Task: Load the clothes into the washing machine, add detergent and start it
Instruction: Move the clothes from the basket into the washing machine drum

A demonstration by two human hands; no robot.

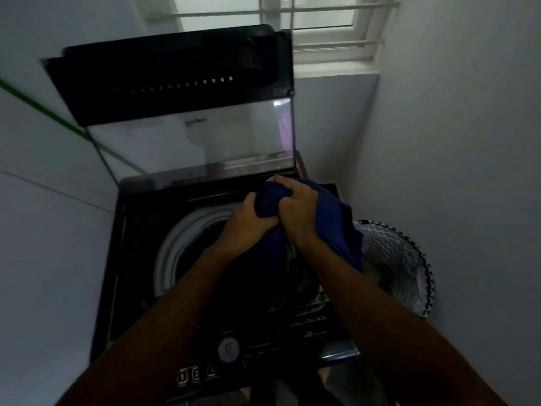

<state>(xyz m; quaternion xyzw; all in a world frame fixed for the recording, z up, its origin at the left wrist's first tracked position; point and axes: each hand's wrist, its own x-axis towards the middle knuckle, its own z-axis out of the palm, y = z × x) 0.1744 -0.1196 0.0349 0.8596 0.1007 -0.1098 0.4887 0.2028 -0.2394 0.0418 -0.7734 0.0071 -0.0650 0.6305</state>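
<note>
The loading step is in hand. In the centre of the frame both hands are closed on a bunched dark blue garment (328, 218), held above the open top of a black top-loading washing machine (117, 259). The left hand (248, 221) grips the cloth from the left side, and the right hand (295, 209) clamps the top of the bundle with the fingers curled tight over it; the two hands touch each other around the fabric. Loose folds of the garment hang down to the right of the right wrist and over the right edge of the drum opening.

The machine's lid (175, 83) stands raised in the upper half of the frame, its clear panel tilted back toward the wall below the window. The pale ring of the drum mouth (172, 247) shows to the left of the forearms; the inside of the drum is too dark to tell what it already holds. At the lower edge of the frame sit the control panel's round dial (229, 349) and a row of numbered buttons (196, 375). A patterned laundry basket (398, 265) stands just beside the machine at the right.

The next move likely calls for lowering the bundle into the drum mouth and opening both hands, taking care that the trailing folds go inside and do not drape over the rim. No detergent is visible, so that step and starting the machine appear to remain.
</note>
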